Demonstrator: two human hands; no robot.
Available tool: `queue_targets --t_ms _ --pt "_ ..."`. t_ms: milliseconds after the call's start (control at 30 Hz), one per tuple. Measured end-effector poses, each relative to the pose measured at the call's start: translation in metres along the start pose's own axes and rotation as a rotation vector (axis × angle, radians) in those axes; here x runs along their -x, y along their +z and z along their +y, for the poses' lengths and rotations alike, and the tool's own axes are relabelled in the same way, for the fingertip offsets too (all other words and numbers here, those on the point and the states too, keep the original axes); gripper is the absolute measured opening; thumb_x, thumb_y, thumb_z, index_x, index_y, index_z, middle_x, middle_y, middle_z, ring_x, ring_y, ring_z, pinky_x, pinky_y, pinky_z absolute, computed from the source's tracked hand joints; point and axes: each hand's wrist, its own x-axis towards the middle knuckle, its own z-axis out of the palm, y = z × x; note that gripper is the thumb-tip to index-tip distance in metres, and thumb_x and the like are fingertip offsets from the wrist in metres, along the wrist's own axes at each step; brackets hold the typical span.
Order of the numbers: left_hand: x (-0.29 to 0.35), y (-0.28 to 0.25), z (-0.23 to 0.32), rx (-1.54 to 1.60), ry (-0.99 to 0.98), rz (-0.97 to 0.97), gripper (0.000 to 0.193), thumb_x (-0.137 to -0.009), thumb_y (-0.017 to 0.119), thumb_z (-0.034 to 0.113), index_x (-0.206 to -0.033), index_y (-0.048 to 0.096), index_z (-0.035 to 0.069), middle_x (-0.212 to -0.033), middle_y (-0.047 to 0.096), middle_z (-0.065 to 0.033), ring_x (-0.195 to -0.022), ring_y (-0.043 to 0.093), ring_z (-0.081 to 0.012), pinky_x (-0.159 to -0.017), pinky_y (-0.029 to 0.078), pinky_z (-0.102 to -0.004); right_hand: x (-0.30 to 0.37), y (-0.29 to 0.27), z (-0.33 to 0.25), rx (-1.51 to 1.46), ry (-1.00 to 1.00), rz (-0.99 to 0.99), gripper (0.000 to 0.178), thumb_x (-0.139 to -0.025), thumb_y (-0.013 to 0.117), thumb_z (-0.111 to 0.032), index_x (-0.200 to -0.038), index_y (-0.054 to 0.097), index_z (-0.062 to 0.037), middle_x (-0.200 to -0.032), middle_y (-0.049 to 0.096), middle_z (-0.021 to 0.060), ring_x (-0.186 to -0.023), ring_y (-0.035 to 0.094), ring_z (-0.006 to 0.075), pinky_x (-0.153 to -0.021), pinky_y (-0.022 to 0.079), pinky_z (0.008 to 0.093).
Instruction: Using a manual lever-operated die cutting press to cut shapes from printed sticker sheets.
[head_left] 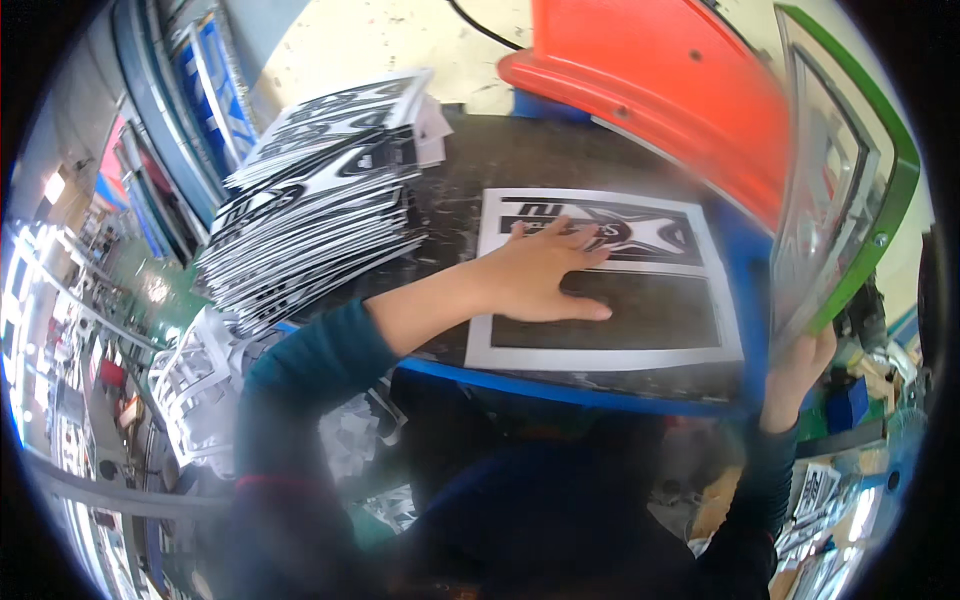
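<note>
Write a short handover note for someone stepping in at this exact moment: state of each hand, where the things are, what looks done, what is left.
Left hand: flat, palm down, pressing the black-and-white printed sheet on the dark work table.
Right hand: gripping the lower edge of the raised green-framed hinged cover, which is held up off the sheet.
Tall stack of printed sheets sits to the left on the table; cut scraps lie below it.
Done: one sheet laid in place, cover up.
Left, judging by this: cover not yet down on the sheet; the stack remains.
</note>
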Motion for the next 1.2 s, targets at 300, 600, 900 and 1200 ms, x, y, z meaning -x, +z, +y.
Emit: queue_targets --t_ms 300,600,900,1200 --pt "0.065 0.018 0.048 -0.06 0.061 0.057 0.084 -0.078 0.064 0.061 -0.143 0.038 0.015 -0.152 0.024 -0.0186 -0.141 0.016 -0.0427 -0.105 0.018 -0.0689 -0.016 0.001 -0.022 0.285 -0.167 -0.085 0.063 -0.073 0.072 -0.045 -0.1 0.059 0.0102 -0.088 0.054 0.0078 -0.08 0.05 0.0178 -0.075 0.039 0.0293" --pt "0.109 -0.014 -0.02 0.247 -0.12 0.222 0.077 -0.072 0.078 0.025 -0.133 0.045 -0.007 -0.14 0.042 -0.0259 -0.135 0.035 -0.0359 -0.111 0.029 -0.0391 -0.021 0.033 -0.026 0.65 -0.405 -0.425 0.056 -0.055 0.085 -0.036 -0.094 0.065 -0.0015 -0.083 0.06 0.0095 -0.079 0.055 0.0257 -0.08 0.039 0.0352" --pt "0.113 -0.003 -0.028 0.427 -0.052 0.412 0.095 -0.061 0.085 0.019 -0.14 0.036 -0.005 -0.144 0.037 -0.025 -0.137 0.034 -0.0338 -0.111 0.027 -0.038 -0.017 0.067 -0.019 0.656 -0.476 -0.703 0.057 -0.052 0.087 -0.045 -0.09 0.066 -0.0069 -0.078 0.057 0.0039 -0.074 0.054 0.0214 -0.084 0.031 0.0377" --pt "0.117 -0.002 -0.034 0.433 -0.044 0.399 0.097 -0.056 0.087 0.014 -0.137 0.038 -0.009 -0.146 0.036 -0.0235 -0.139 0.03 -0.0332 -0.112 0.025 -0.0372 -0.013 0.074 -0.017 0.66 -0.477 -0.756 0.061 -0.044 0.087 -0.041 -0.09 0.065 -0.0085 -0.079 0.058 0.0046 -0.077 0.054 0.0245 -0.083 0.034 0.0413"
